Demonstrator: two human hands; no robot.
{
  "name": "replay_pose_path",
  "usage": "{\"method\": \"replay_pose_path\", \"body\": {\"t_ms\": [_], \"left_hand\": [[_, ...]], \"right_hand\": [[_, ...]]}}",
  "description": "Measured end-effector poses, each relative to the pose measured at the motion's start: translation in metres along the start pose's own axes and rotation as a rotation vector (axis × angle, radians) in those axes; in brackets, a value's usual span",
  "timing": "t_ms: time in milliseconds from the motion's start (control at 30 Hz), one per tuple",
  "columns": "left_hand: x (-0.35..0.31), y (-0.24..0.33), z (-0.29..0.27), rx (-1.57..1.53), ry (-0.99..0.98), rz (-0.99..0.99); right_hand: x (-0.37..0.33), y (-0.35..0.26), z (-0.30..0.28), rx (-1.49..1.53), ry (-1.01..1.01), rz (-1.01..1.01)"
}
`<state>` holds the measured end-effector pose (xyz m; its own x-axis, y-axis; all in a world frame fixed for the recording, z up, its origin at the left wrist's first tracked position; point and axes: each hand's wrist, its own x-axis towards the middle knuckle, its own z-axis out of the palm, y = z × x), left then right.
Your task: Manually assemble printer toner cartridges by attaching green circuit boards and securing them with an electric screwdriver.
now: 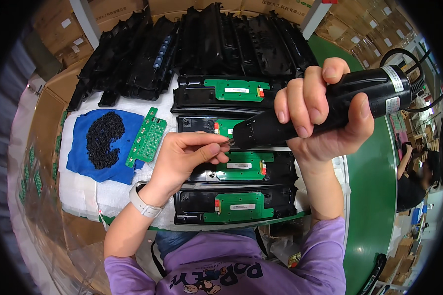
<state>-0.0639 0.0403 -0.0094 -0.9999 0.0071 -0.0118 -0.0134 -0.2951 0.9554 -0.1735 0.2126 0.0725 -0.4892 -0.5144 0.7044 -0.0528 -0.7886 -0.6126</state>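
Note:
My right hand (322, 140) is wrapped around a black electric screwdriver (266, 129), which lies tilted with its nose to the left. At its bit (230, 141), the fingertips of my left hand (189, 152) are pinched together. Whatever sits between them is hidden or too small to make out. Beneath both hands, several black plastic housings (194, 102) lie in a column, each bearing a green circuit board (238, 206) with a white label. Left of my left hand, a heap of tiny black screws (103, 142) rests on a blue cloth (81, 160). A loose green board (147, 138) overlaps the cloth's right edge.
More black plastic housings (206, 44) are piled along the far side of the white-covered table (74, 196). Cardboard boxes (354, 37) stand behind. A black cable (403, 50) loops from the screwdriver's rear. Another person (413, 184) is off to the right, beyond the green floor (366, 206).

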Motion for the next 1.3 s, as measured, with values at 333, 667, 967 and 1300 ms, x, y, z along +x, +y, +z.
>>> {"method": "replay_pose_path", "body": {"t_ms": [333,667,967,1300], "left_hand": [[-0.001,0.005,-0.005,-0.070,-0.071,-0.089],[-0.001,0.006,-0.010,-0.167,-0.065,0.048],[-0.022,0.052,-0.058,1.322,0.610,0.515],[-0.069,0.040,-0.135,1.836,0.859,-0.058]], "right_hand": [[-0.003,-0.001,0.002,0.046,-0.004,0.014],[0.002,0.007,0.005,0.128,0.073,-0.124],[0.010,0.038,0.010,-0.330,0.111,0.144],[0.012,0.063,0.026,-0.370,0.146,0.269]]}}
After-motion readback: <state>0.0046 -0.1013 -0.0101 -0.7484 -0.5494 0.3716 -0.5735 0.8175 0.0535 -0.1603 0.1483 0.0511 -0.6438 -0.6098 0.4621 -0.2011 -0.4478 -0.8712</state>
